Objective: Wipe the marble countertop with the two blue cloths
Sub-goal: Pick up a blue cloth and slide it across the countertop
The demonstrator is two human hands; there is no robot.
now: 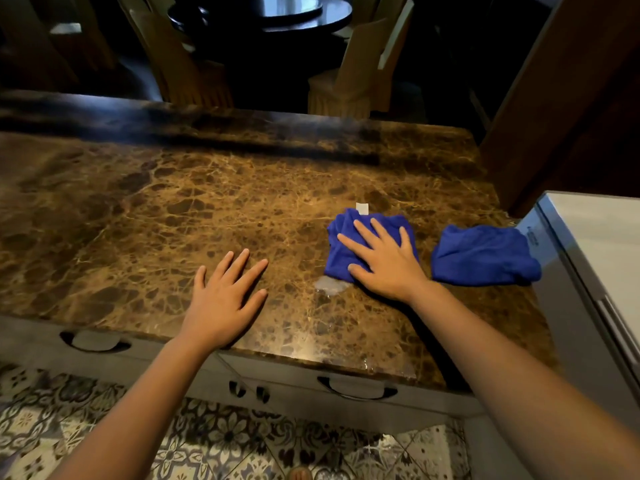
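Head-view framing takes in a brown marble counter (173, 209) with both bare forearms reaching over its near edge. The right hand (384, 261) is laid flat, fingers spread apart, on top of a crumpled blue cloth (341, 251); nothing is gripped, the palm simply being pressed onto the fabric. A small white tag (362, 208) is seen at the cloth's far edge, beyond the fingertips. Just below the thumb side of that hand, a pale wet smear (329, 285) is visible on the stone, touching the cloth's near corner. A second blue cloth (485, 254) is left bunched to the outer side of the right hand, close to it but not touched, with its far end lying against a grey steel appliance (568, 271) that stands at the counter's end. The left hand (225, 299) is placed palm down on bare marble, fingers open and slightly fanned, well apart from both cloths and holding nothing. Beneath the wrists, grey drawer fronts (311, 382) with dark curved handles are seen, and patterned floor tiles (207, 438) lie under the forearms. Beyond the fingertips, past the counter's far edge, wooden chairs (360, 71) are dimly made out around a dark round table (277, 12).
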